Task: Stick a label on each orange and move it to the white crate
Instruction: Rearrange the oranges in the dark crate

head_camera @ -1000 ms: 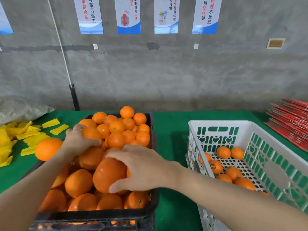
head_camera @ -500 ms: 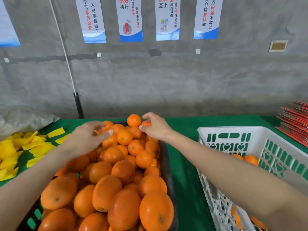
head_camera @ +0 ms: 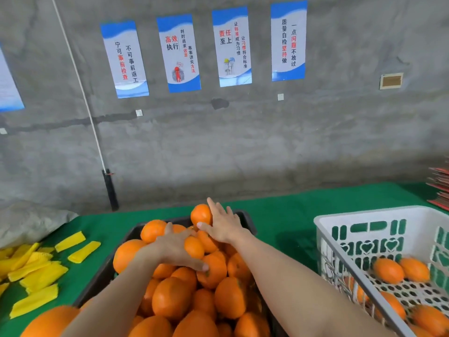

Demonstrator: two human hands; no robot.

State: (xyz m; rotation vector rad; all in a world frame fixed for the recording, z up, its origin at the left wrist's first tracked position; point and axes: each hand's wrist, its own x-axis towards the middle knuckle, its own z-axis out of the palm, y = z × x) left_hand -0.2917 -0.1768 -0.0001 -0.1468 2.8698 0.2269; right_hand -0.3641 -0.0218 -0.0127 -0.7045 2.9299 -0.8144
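A black crate (head_camera: 248, 218) heaped with oranges (head_camera: 171, 297) stands in front of me on the green table. My left hand (head_camera: 173, 249) lies on the far part of the heap, its thumb and fingers curled round a small orange (head_camera: 193, 247). My right hand (head_camera: 223, 227) reaches further back, with straight spread fingers resting on the topmost orange (head_camera: 199, 214). To the right, the white crate (head_camera: 364, 213) holds several oranges (head_camera: 388, 269). No label shows in either hand.
Yellow strips (head_camera: 41, 271) lie scattered on the green cloth (head_camera: 286, 215) to the left of the black crate. A grey sack (head_camera: 29, 220) sits at the far left and a red stack (head_camera: 439, 188) at the far right. A concrete wall rises behind the table.
Both hands have moved from the near oranges to the far end of the black crate. The view has tilted upward. My right hand now lies flat on the top orange.
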